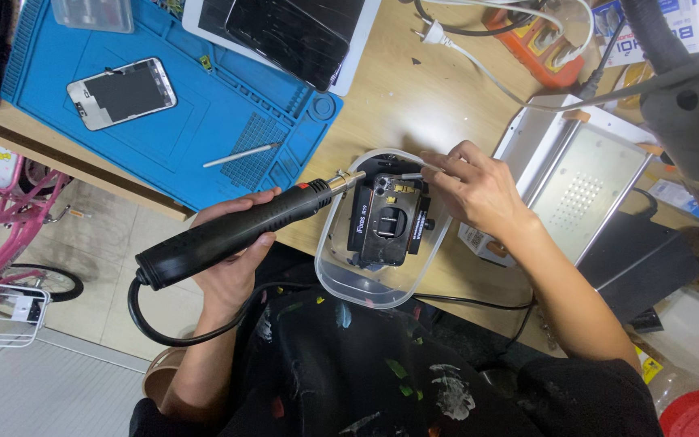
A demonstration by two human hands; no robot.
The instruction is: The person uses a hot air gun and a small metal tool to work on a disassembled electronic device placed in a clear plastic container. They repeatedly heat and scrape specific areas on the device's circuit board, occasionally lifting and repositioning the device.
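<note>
left hand [232, 267]: fingers clamped around black hot-air tool [236, 229]
right hand [475, 190]: fingers pinched on tweezers [411, 176] over opened phone [390, 220] in clear tray [341, 279]

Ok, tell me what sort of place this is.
Most likely a phone repair bench. The left hand holds a black hot-air tool over a phone clamped in a black jig, a blue repair mat carries a stripped smartphone, and a metal heating plate sits alongside.

Black short-sleeved shirt flecked with coloured paint; bare forearms and hands [479, 190].
</note>
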